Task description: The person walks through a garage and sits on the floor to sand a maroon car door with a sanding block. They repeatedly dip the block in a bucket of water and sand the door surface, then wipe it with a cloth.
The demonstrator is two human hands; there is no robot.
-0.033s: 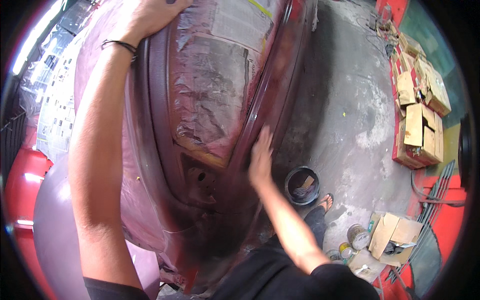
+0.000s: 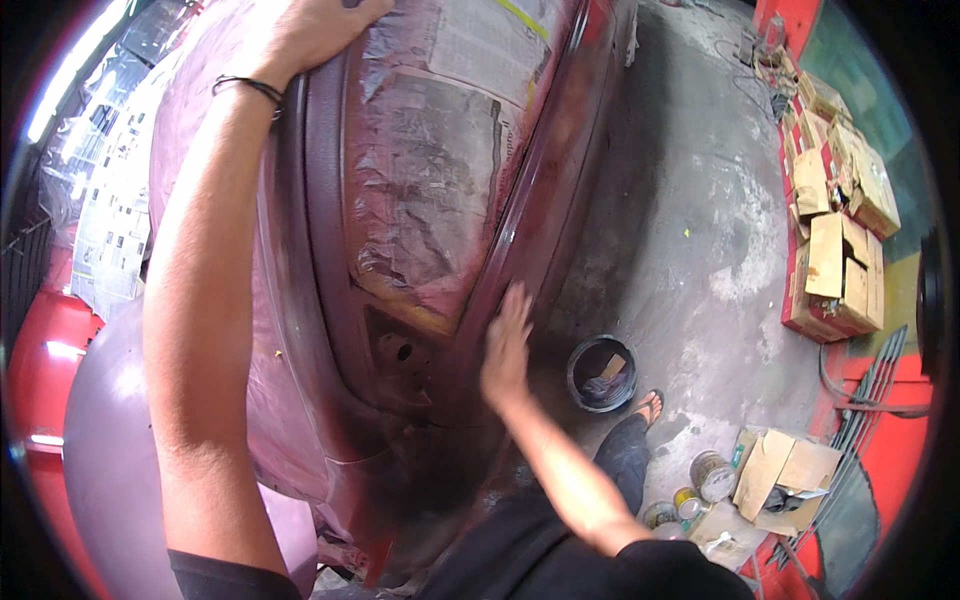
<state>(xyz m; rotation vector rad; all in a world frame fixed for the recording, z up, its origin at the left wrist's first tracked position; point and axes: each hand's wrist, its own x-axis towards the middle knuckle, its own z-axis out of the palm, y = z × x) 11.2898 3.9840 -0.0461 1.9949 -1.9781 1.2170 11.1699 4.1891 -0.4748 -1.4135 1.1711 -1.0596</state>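
Observation:
A car body in dull maroon primer stands before me, its frame curving round a window opening covered with newspaper [image 2: 440, 170]. My right hand [image 2: 508, 345] lies on the maroon pillar [image 2: 530, 215] right of the opening, near its lower end. Its fingers are stretched out and somewhat blurred; I see nothing held. At the top, my left hand [image 2: 325, 35] rests on the upper part of the left frame rail [image 2: 322, 200], thumb spread away from the fingers. The picture's upper edge cuts off part of that hand. Below the newspaper is a bare panel with a hole [image 2: 404, 352].
A dark bucket [image 2: 574, 385] with a cloth-like thing inside stands on the concrete floor [image 2: 690, 300] beside my foot [image 2: 650, 405]. Cardboard boxes [image 2: 835, 260] are stacked at the right. Paint cans [image 2: 713, 478] and an open carton [image 2: 790, 470] sit lower right, by metal rods [image 2: 862, 405].
My right hand has slid down the pillar toward me and slightly left. My left hand stays at the upper frame.

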